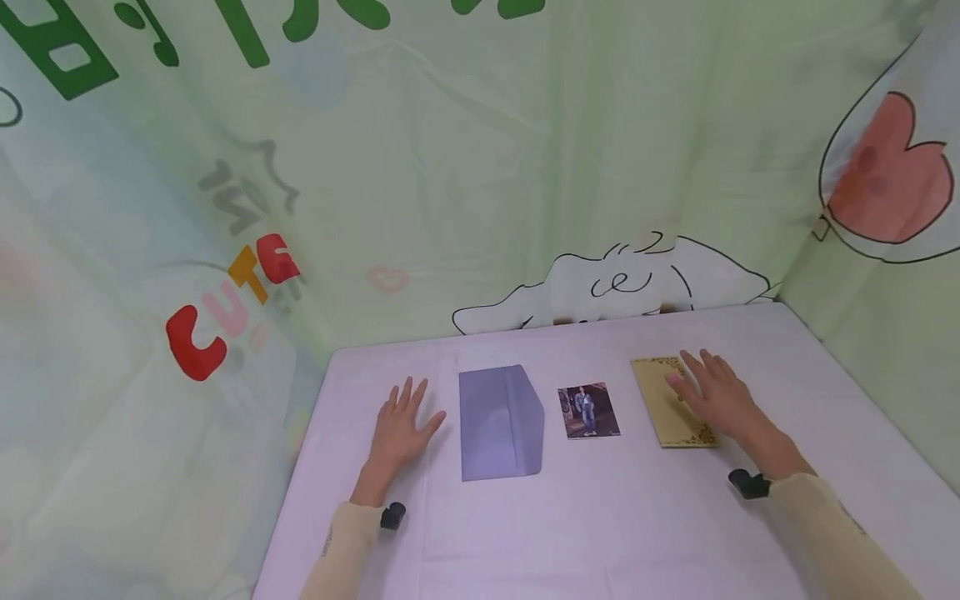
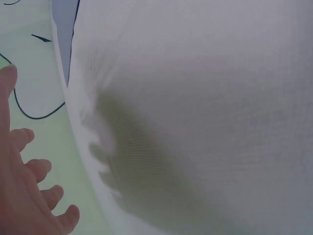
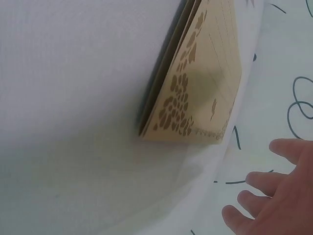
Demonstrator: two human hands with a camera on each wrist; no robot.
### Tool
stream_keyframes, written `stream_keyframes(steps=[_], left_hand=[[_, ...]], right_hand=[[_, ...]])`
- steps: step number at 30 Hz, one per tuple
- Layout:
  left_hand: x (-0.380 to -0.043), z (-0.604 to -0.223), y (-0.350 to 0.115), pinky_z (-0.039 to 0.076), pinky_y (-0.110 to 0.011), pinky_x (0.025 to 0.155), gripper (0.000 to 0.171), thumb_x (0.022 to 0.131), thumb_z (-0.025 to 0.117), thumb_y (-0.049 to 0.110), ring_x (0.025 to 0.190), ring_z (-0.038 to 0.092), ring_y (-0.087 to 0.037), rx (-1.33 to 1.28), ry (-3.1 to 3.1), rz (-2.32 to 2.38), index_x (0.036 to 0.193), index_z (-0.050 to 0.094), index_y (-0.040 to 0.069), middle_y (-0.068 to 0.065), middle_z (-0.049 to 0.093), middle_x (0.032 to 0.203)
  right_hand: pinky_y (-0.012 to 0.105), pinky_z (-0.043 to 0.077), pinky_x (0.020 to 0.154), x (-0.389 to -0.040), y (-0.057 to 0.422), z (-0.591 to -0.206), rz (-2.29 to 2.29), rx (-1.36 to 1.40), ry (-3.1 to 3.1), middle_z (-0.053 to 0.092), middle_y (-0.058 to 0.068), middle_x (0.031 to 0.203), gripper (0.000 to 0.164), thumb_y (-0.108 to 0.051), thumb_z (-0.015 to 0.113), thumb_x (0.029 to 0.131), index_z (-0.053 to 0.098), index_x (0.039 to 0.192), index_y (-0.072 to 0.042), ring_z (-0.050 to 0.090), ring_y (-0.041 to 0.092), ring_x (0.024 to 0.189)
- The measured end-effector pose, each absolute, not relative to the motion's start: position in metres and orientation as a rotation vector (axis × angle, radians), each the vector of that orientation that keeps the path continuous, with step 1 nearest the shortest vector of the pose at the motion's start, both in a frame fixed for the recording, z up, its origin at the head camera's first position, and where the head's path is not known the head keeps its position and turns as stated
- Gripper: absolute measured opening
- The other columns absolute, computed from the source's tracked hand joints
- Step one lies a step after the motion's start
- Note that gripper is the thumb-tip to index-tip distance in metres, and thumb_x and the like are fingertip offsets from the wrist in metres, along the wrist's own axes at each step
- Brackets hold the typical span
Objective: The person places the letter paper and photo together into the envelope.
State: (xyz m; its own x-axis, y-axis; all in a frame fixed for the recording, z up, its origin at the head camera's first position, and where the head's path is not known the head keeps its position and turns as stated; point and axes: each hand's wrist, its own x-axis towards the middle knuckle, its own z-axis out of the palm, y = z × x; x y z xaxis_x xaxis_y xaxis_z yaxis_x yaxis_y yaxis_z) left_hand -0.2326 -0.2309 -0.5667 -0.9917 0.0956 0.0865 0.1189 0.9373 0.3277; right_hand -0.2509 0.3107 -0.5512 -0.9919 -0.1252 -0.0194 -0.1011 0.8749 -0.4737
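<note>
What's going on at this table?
A person has both hands out, holding nothing. The left hand hovers left of a lavender envelope; the right hand hovers partly over some tan patterned stationery. A small photo lies between envelope and stationery. All three lie apart on the table.

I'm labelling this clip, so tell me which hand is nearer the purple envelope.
Left. The left hand is just left of the purple envelope, not touching it; the right hand is farther off, beyond the photo, by the tan patterned paper.
</note>
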Motion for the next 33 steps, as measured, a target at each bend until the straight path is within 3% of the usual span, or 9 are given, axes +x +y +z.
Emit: stream_keyframes(steps=[33], left_hand=[[-0.227,-0.573,-0.215,0.024,-0.062,0.119,0.079,0.096,0.050,0.065,0.153,0.021,-0.043,-0.263,-3.014,-0.528,0.159,0.031,0.022,-0.014,0.025,0.167]], right_hand=[[0.078,0.013,0.111,-0.247,0.274,-0.552,-0.795,-0.255,3.009,0.014,0.038,0.160,0.080,-0.057,0.039,0.104,0.024,0.156,0.002,0.011,0.059,0.146]])
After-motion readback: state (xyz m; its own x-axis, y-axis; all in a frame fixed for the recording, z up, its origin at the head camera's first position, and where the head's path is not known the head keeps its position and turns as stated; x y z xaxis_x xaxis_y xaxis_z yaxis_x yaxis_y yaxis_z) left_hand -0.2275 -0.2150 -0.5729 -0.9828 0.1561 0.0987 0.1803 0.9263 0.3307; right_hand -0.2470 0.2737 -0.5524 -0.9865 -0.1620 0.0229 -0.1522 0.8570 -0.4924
